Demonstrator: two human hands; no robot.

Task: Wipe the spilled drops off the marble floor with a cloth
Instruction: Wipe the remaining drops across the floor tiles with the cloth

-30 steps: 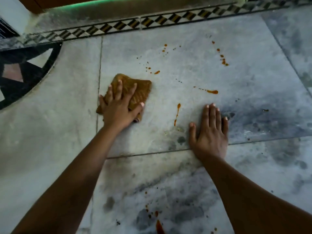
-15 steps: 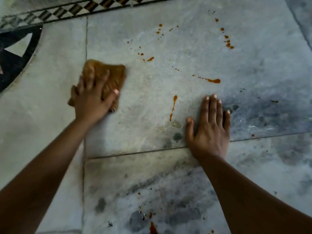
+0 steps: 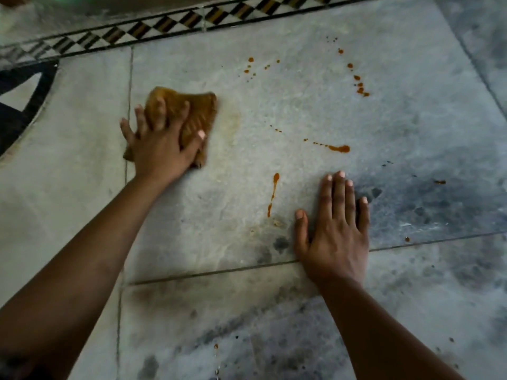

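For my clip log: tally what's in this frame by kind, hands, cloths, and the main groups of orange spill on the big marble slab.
Hands: 2, the left hand pressing on the cloth, the right hand flat on the floor
Cloths: 1, the orange-brown cloth
Spill groups on the big slab: 4, top middle drops, top right drops, the elongated drop, the long streak
Total: 7
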